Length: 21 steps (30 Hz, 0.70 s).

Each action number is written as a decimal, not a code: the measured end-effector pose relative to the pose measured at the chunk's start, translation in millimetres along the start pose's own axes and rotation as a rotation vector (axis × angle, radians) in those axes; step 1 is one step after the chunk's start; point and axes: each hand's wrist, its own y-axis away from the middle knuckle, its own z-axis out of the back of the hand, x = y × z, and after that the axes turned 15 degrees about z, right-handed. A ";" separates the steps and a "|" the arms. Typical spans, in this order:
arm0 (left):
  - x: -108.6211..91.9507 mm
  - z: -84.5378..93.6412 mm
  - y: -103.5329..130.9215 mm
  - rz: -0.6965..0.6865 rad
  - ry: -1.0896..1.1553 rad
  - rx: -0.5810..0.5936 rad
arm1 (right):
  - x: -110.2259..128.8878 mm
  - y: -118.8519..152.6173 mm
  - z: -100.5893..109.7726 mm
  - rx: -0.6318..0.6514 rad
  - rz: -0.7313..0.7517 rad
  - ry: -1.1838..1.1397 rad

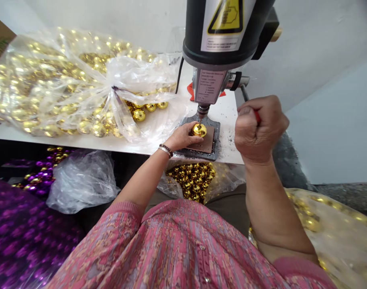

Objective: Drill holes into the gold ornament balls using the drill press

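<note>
A shiny gold faceted ball (pixel 200 129) rests on a brown board (pixel 205 143) on the base of a bench drill press (pixel 203 86). My left hand (pixel 185 135) pinches the ball from its left side, thumb and fingers around it. The drill bit comes down right at the top of the ball; whether it has entered cannot be made out. My right hand (pixel 258 126) is wrapped in a fist round the drill press's feed lever (pixel 244 92), and a bit of its red grip shows by the fingers.
A big clear bag (pixel 66 84) of gold balls lies on the white table (pixel 135 147) at left, some spilling from its mouth. An open bag of gold balls (pixel 192 180) sits below the table edge. Purple balls (pixel 23 237) fill the lower left; another bag (pixel 337 237) lies lower right. Dark shavings surround the base.
</note>
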 end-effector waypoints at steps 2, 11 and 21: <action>0.6 0.1 0.0 -0.003 -0.004 0.002 | -2.5 3.3 -1.5 -0.001 -0.018 0.012; 6.4 -3.9 -2.5 0.000 0.056 0.017 | -2.1 19.2 -16.3 -0.116 0.035 0.007; 4.9 -6.2 27.8 0.048 0.117 -0.020 | -5.8 -87.3 -6.4 -0.148 -0.333 -0.228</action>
